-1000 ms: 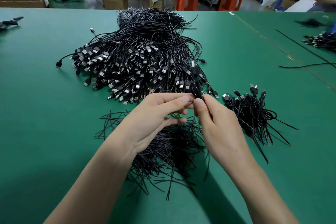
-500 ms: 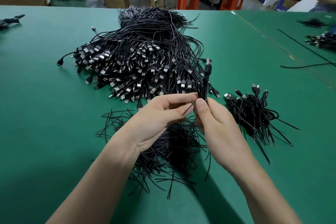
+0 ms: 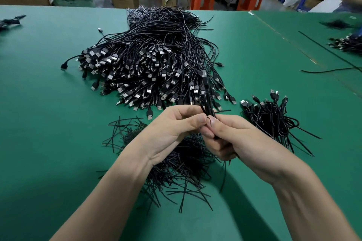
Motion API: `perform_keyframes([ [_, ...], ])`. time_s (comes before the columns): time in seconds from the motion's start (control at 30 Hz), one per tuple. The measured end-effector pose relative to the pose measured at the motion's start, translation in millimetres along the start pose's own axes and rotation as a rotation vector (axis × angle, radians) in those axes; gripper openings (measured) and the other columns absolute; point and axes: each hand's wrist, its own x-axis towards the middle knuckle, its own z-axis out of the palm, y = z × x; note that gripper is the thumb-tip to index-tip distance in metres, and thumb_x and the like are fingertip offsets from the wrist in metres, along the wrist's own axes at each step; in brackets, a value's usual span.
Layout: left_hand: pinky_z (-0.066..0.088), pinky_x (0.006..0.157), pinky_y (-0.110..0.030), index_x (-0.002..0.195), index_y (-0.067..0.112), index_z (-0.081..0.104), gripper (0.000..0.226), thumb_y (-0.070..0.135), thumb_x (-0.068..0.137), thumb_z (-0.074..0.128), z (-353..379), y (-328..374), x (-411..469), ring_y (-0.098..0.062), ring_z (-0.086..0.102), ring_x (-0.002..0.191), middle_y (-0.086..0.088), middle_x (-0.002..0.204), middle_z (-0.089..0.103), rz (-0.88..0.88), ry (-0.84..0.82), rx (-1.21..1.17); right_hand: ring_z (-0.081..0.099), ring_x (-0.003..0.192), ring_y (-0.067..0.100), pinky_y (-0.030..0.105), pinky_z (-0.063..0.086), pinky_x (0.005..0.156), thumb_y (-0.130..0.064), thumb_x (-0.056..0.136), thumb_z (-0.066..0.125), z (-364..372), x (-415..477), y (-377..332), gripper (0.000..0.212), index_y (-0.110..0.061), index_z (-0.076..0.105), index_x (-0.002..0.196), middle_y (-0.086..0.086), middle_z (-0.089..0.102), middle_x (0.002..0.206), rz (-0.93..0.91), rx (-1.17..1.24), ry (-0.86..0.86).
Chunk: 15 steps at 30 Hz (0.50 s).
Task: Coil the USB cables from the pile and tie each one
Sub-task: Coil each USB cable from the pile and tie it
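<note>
Pinching: left hand (image 3: pixel 172 127) and right hand (image 3: pixel 241 141), fingertips closed on one coiled cable (image 3: pixel 207 100), held upright above the green table (image 3: pixel 49 123)
Tie (image 3: pixel 223 111): thin black strip crossing the coil just above the fingers
Pile (image 3: pixel 152 60): loose USB cables, just behind the hands
Tied bundles (image 3: pixel 274 121): right of the hands
Loose ties (image 3: pixel 176 162): heaped beneath the wrists

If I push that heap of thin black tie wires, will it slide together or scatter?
Edges likely scatter: the heap of thin black tie wires lies loose, strands splaying over the green table. Strands look light, fairly stiff, mostly straight. The dense middle may drag together.
</note>
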Motion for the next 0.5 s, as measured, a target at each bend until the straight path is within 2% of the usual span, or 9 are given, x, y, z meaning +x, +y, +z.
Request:
perform_keyframes([
  [0.13, 0.054, 0.085, -0.019, 0.08, 0.022, 0.08, 0.019, 0.041, 0.076, 0.081, 3, -5, 1, -0.008, 0.068, 0.079, 0.003, 0.077, 0.073, -0.034, -0.029, -0.015, 0.029, 0.053, 0.01, 0.018, 0.028, 0.048, -0.04, 0.104, 0.044, -3, -1, 5, 0.033, -0.024, 0.048, 0.076, -0.005, 0.033, 0.064, 0.076, 0.105, -0.033],
  [0.23, 0.053, 0.085, -0.02, 0.086, 0.02, 0.08, 0.028, 0.045, 0.075, 0.086, 3, -6, 1, -0.009, 0.066, 0.081, -0.001, 0.081, 0.071, -0.013, -0.021, -0.032, 0.023, 0.049, 0.01, 0.019, 0.026, 0.043, -0.046, 0.102, 0.048, -2, 0, 11, 0.038, -0.023, 0.053, 0.072, -0.004, 0.027, 0.062, 0.101, 0.22, -0.038],
  [0.33, 0.049, 0.091, -0.026, 0.089, 0.018, 0.077, 0.035, 0.05, 0.076, 0.086, 1, -7, 2, -0.016, 0.062, 0.086, -0.008, 0.086, 0.068, 0.012, 0.016, -0.006, 0.02, 0.049, 0.011, 0.021, 0.022, 0.044, -0.053, 0.099, 0.047, 3, 2, 15, 0.041, -0.024, 0.046, 0.07, -0.005, 0.025, 0.06, 0.105, 0.279, -0.043],
  [0.4, 0.045, 0.093, -0.033, 0.091, 0.017, 0.075, 0.03, 0.045, 0.083, 0.084, 2, -8, 2, -0.023, 0.055, 0.089, -0.013, 0.092, 0.061, 0.024, 0.044, 0.002, 0.02, 0.05, 0.011, 0.023, 0.018, 0.046, -0.054, 0.099, 0.045, 7, 4, 18, 0.04, -0.025, 0.042, 0.071, -0.006, 0.025, 0.061, 0.069, 0.337, -0.052],
  [0.47, 0.05, 0.088, -0.025, 0.09, 0.021, 0.076, 0.016, 0.036, 0.088, 0.073, 3, -7, 3, -0.014, 0.06, 0.086, -0.007, 0.091, 0.063, 0.034, 0.035, 0.022, 0.018, 0.05, 0.011, 0.025, 0.015, 0.047, -0.053, 0.099, 0.046, 11, 5, 19, 0.038, -0.025, 0.041, 0.073, -0.006, 0.024, 0.062, 0.011, 0.391, -0.045],
  [0.5, 0.051, 0.084, -0.02, 0.093, 0.02, 0.076, 0.017, 0.035, 0.089, 0.07, 3, -6, 3, -0.007, 0.062, 0.08, -0.001, 0.087, 0.065, 0.042, 0.032, 0.046, 0.018, 0.051, 0.011, 0.025, 0.013, 0.047, -0.051, 0.099, 0.046, 12, 5, 20, 0.037, -0.025, 0.042, 0.074, -0.006, 0.023, 0.063, -0.013, 0.431, -0.053],
])
